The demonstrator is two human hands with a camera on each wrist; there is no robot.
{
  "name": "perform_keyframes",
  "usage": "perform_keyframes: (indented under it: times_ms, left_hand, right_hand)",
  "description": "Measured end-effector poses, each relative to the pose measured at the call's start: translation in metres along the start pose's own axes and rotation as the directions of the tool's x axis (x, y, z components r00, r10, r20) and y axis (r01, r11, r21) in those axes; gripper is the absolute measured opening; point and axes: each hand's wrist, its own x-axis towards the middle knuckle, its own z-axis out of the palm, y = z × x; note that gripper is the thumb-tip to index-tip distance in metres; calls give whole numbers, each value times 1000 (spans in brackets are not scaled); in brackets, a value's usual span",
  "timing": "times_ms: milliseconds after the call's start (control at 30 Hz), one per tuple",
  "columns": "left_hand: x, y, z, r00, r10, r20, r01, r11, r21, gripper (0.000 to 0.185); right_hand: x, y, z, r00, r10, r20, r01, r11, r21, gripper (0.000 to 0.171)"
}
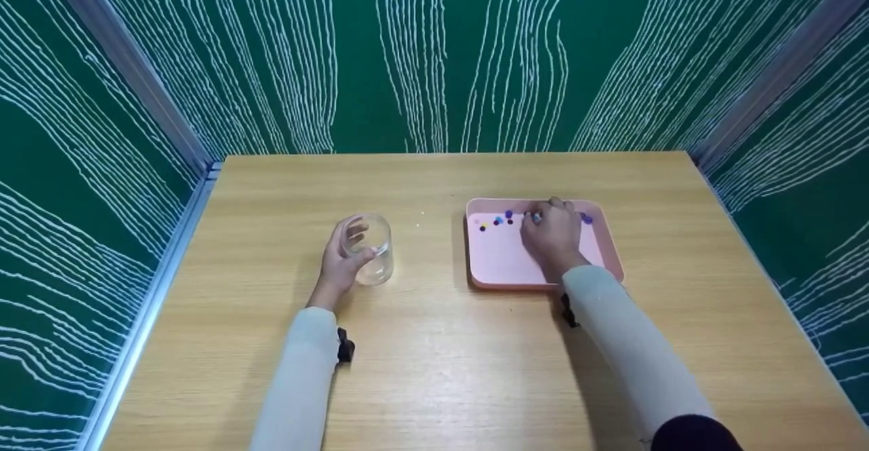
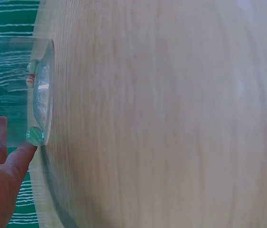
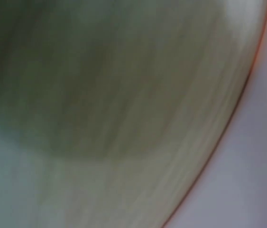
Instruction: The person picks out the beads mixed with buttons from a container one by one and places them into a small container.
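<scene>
My left hand (image 1: 337, 264) grips a clear cup (image 1: 381, 261), thumb across its near side and fingers round the back. In the left wrist view a green ball (image 2: 34, 136) and a small red and white piece (image 2: 31, 80) show near the cup's base. Over at the right, my right hand (image 1: 553, 232) reaches down into a shallow pink tray (image 1: 502, 261), fingers curled. A light blue bead (image 1: 537, 218) shows between the thumb and fingers. The right wrist view is blurred and leaves out the fingers.
Small coloured beads (image 1: 497, 221) lie along the tray's far left part, and purple ones (image 1: 587, 219) just right of the hand. Tiny white specks (image 1: 421, 214) dot the wooden table (image 1: 434, 342) between cup and tray. Green walls (image 1: 353, 57) with white lines enclose the table's back and sides.
</scene>
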Motion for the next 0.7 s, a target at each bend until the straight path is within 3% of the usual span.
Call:
perform_keyframes:
  times_ms: [333,700]
  left_hand:
    - [-1,-1,-1,1000,-5,21,6,1000,-11,70]
    - [0,-1,1,1000,31,-4,-31,999,-12,69]
  right_hand:
    - [-10,-10,-3,983,-141,-120,145,989,23,22]
    - [-17,-27,-12,982,-151,-112,163,981,104,18]
